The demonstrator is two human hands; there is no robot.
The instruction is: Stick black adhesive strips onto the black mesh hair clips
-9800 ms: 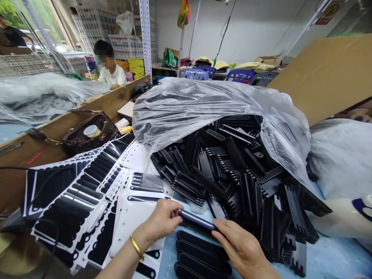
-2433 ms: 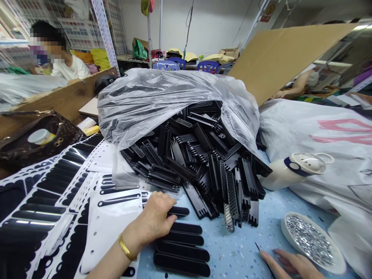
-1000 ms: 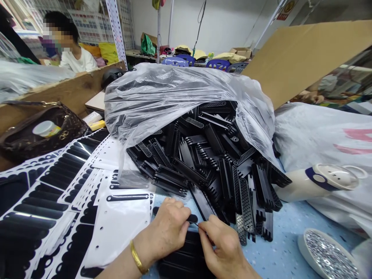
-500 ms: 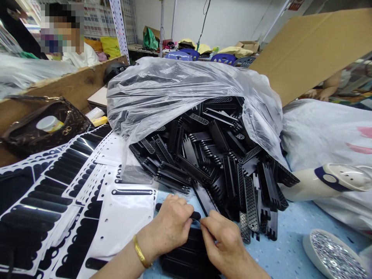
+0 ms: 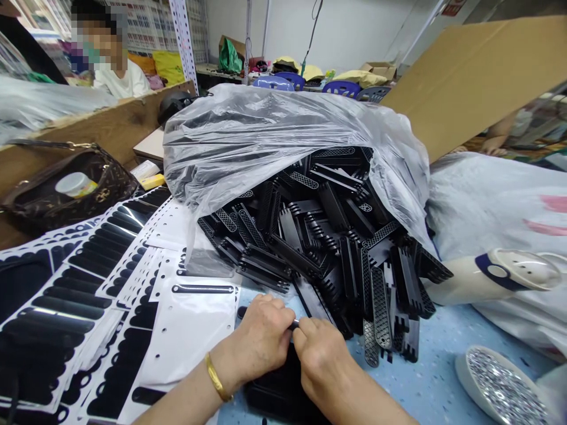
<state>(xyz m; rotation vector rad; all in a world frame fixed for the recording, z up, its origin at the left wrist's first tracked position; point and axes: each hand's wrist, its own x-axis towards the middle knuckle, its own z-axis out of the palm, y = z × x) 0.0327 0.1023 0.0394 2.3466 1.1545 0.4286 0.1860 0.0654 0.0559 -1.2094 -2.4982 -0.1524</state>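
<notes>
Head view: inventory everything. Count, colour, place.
strip: one, black, between hands
flat pieces: several, black, below hands
slotted parts: many, black, spilling from bag
bag: one, translucent, centre
sheets: many, white with black, left
handbag: one, brown, left
jar: one, white lid, in handbag
bottle: one, cream and navy, right
bowl: one, white, lower right
metal bits: many, silver, in bowl
sack: one, white, right
cardboard: one, brown, upper right
chairs: four, blue and grey, background
crates: several, white, upper left
people: at least two, one in white, background
worktop: one, blue, beneath
bracelet: one, gold, left wrist
left hand: one, gripping strip
right hand: one, at strip
</notes>
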